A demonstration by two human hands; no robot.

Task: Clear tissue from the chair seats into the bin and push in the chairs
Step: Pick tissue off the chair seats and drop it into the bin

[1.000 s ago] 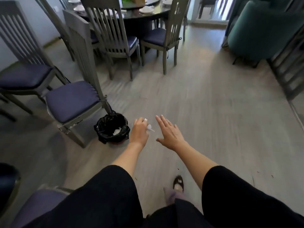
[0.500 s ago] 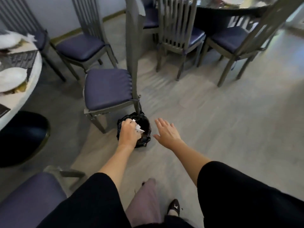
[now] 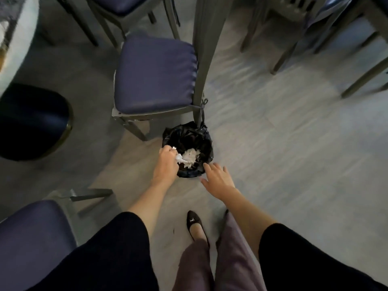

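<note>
Left fingers: curled on a scrap of white tissue; the left hand holds it over the near-left rim of the bin.
Right fingers: straight and a little spread, holding nothing; the right hand hovers palm-down just beside the bin's near-right edge.
Bin: small and round with a black liner, standing on the floor; a crumpled white wad lies inside.
Bin and chair: the bin sits at the rear leg of the nearest chair and seems to touch it, though blur makes that uncertain.
Nearest chair: grey frame and navy cushion with nothing on it, its tall back towards the person.
Floor: pale grey wood-look planks, smeared by motion.
Left side: the edge of a round table above its dark pedestal base.
Lower left: a second chair with a navy seat.
Far side: legs and seats of more chairs.
Person: black sleeves, mauve trousers, and a dark flat shoe planted short of the bin.
</note>
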